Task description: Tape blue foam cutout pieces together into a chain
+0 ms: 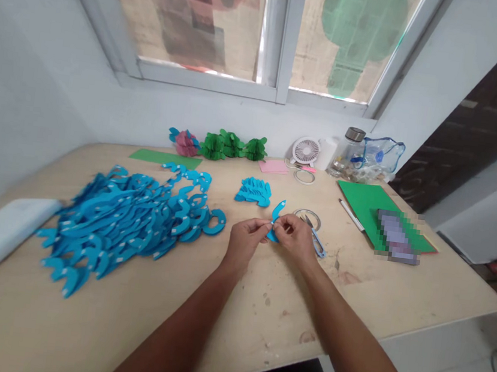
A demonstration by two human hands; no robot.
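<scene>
Bearing blue pieces [122, 219]: table [269, 315] below window [289, 40].

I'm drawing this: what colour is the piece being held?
The held piece is blue, clearest in the head view.

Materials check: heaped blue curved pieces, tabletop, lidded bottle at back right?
Blue curved pieces: probably paper or thin foam, matte; flat, thin, little shine.
Tabletop: wood or wood-look laminate; pale, with knot-like marks.
Lidded bottle: glass or clear plastic, see-through; its grey lid looks metallic.
</scene>
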